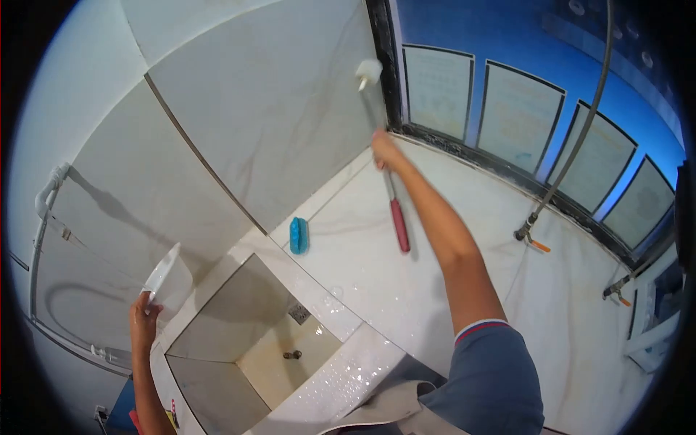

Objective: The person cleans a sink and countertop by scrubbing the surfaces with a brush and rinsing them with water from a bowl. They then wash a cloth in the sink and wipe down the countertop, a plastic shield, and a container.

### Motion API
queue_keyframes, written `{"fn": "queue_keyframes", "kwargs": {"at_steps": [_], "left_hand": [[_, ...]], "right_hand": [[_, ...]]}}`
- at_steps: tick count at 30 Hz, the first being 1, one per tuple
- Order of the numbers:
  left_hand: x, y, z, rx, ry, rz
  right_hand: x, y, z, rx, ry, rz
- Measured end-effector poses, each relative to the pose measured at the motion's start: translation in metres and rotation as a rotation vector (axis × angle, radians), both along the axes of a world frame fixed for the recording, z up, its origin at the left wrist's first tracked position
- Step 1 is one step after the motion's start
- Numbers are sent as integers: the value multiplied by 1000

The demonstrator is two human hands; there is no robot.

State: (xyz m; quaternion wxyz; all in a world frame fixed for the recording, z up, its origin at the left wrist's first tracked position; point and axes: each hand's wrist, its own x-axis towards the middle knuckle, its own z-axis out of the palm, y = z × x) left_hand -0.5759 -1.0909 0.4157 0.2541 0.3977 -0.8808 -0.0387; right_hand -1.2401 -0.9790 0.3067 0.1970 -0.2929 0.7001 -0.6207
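Observation:
My left hand (143,319) grips the rim of a white plastic container (172,279), tilted beside the sink's left edge. Across the counter, my right hand (388,151) is closed round the thin grey shaft of a long-handled tool (400,226). Its red grip points back toward me, and its blurred white head is up by the wall panel near the dark window frame. A blue scrub brush (299,235) sits on the wet white counter (362,268), between the sink and my right arm.
Below me is a square sink (342,373) with a drain and wet, droplet-covered edges. Along the window stand a tap valve with an orange lever (538,245) and a second valve (616,290). A white pipe (51,192) runs down the left wall. Blue-lit panels show behind the glass.

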Motion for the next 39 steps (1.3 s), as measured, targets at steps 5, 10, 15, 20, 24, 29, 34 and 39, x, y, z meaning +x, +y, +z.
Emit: {"fn": "queue_keyframes", "kwargs": {"at_steps": [5, 10, 15, 20, 24, 29, 34, 39], "left_hand": [[-9, 15, 4, 47, -13, -7], [-24, 28, -3, 51, -147, -19], [-76, 48, 18, 117, -372, -147], [-231, 19, 47, 151, -585, -445], [-352, 2, 81, 20, -528, -532], [-346, 1, 121, 238, 21, -490], [-273, 1, 147, 243, 442, -496], [-158, 10, 131, -19, 129, -285]], "right_hand": [[176, 82, -54, 136, -312, 311], [14, -6, -129, -28, -430, 239], [124, -8, -148, -182, -561, 221], [91, 15, -108, -192, -752, 220], [23, -8, -92, -109, -976, 180], [158, 55, -45, -107, -469, 137], [56, -19, -38, -66, 107, 179], [113, -14, 46, -364, -129, 153]]}}
